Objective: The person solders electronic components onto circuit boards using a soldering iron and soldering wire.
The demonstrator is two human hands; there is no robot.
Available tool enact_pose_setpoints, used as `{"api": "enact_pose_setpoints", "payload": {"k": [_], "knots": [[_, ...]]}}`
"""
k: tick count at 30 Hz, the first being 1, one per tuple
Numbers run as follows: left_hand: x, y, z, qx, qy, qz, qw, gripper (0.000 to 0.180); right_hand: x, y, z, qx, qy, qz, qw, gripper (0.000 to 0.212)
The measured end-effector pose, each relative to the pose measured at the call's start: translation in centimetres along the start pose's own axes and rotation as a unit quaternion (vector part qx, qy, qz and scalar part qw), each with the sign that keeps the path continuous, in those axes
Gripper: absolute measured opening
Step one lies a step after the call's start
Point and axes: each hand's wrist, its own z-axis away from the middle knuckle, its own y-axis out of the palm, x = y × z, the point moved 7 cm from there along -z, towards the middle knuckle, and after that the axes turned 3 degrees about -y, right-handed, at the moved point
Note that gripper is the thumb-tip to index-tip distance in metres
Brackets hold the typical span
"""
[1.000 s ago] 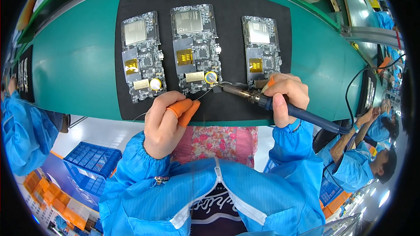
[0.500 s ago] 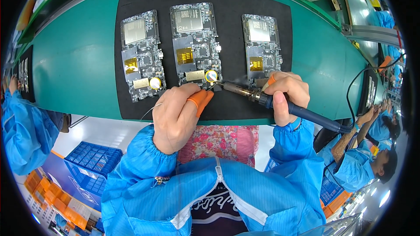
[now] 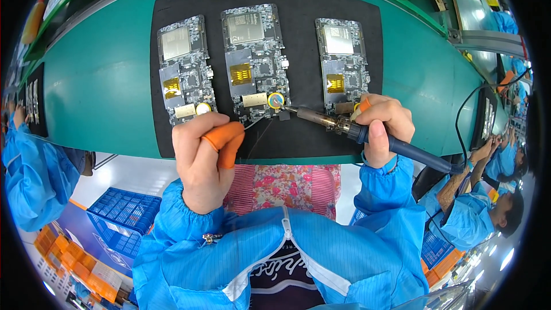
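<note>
Bright, even light falls from overhead, the flat white kind a factory line gets from ceiling fixtures. Shadows are short and soft: a faint one sits under the right hand (image 3: 383, 129) and along the soldering iron (image 3: 367, 135) on the black mat (image 3: 172, 0). The gold patches and the coin cell (image 3: 276, 100) on the middle circuit board (image 3: 252, 57) catch small glints, but nothing is blown out. The centre is sharp, down to the board components. The fisheye bends the green bench (image 3: 97, 80) into an arc, and the corners go black. Toward the rim detail smears, and bright lamp spots flare at the lower right.
</note>
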Motion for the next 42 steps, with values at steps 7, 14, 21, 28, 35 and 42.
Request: {"api": "enact_pose_setpoints", "payload": {"k": [7, 14, 21, 28, 35, 42], "knots": [[0.1, 1.1, 0.3, 0.021, -0.016, 0.051, 0.998, 0.024, 0.6, 1.0, -0.5, 0.045, -0.023, 0.002, 0.999, 0.012], [0.1, 1.6, 0.3, 0.033, 0.005, 0.051, 0.998, 0.024, 0.3, 1.5, -0.5, 0.071, -0.023, 0.009, 0.997, 0.01], [0.1, 2.1, 0.2, 0.026, -0.009, 0.052, 0.998, 0.023, 0.1, 1.5, -0.3, 0.071, -0.023, 0.003, 0.997, 0.009], [-0.5, 2.7, -0.4, 0.034, 0.034, 0.025, 0.999, 0.023, 0.0, 1.5, -0.3, 0.073, -0.011, 0.002, 0.997, 0.009], [-1.2, 2.8, -0.9, 0.045, 0.087, -0.054, 0.994, 0.027, 0.2, 1.5, -0.6, 0.08, -0.013, 0.011, 0.997, 0.007], [-0.4, 0.3, -0.2, -0.027, -0.014, -0.019, 0.999, 0.036, -0.2, -2.2, 0.8, -0.007, 0.032, -0.011, 0.999, 0.018]]}}
